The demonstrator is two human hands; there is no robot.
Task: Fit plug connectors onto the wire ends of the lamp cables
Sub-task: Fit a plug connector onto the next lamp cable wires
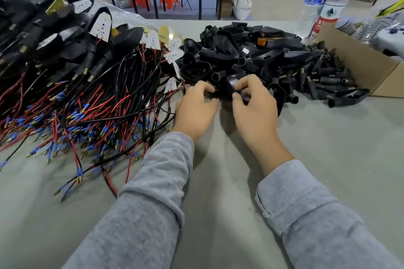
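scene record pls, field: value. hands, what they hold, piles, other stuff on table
left hand: fingers curled on a black part at the near edge of the pile
right hand: grips the same black plastic part
held part type: cannot tell, partly hidden
wire pile: left of the hands, red and black wires with blue-sleeved brass ends
housing pile: black plastic pieces, behind the hands
cardboard box: far right
water bottles: two, upright, behind the box
table: grey cloth cover

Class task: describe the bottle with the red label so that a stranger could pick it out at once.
Start at the cardboard box at the table's right edge. Two clear plastic bottles stand just behind it. Take the nearer red-label bottle; its neighbour wears a blue label.
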